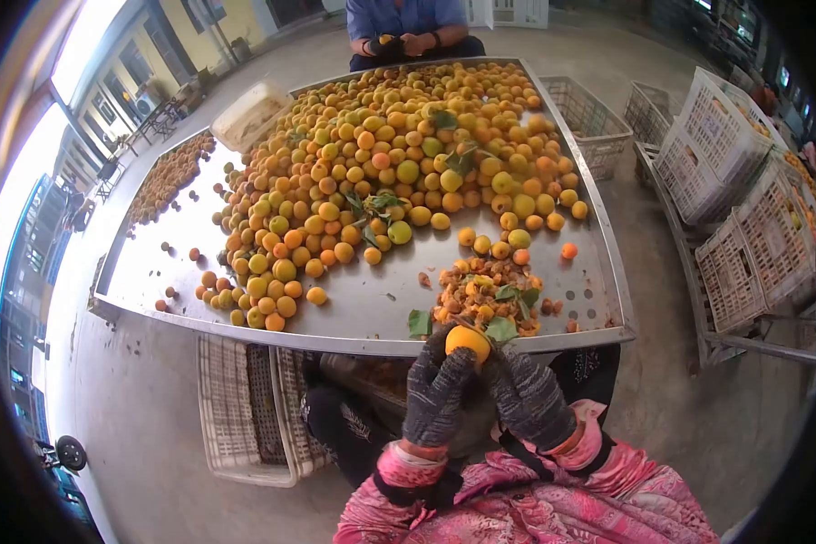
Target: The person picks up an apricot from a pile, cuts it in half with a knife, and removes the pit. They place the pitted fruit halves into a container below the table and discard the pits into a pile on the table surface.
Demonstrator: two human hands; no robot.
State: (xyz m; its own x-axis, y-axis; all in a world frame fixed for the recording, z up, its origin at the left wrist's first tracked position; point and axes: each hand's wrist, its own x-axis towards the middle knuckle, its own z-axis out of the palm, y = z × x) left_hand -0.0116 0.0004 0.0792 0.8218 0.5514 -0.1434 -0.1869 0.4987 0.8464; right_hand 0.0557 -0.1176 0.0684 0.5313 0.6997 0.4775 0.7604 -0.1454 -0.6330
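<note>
Just over the near edge of the metal table [354, 341], my left hand [438, 390], in a dark grey knit glove, has its fingers closed around a yellow-orange apricot [468, 342]. My right hand [532, 397], gloved alike, is close against the fruit's right side with its fingers bent together; what they pinch, if anything, is hidden. Right beyond my hands lies a pile of split apricot pieces and brown pits [480, 288] with green leaves [420, 323] in it. A large heap of whole apricots [372, 163] covers much of the table.
A person [408, 32] sits across the table holding a fruit. Brown pits [168, 179] and a pale tub [252, 116] lie at the left. Plastic crates [245, 408] stand below; another crate [589, 127] and stacked crates [752, 236] stand at the right.
</note>
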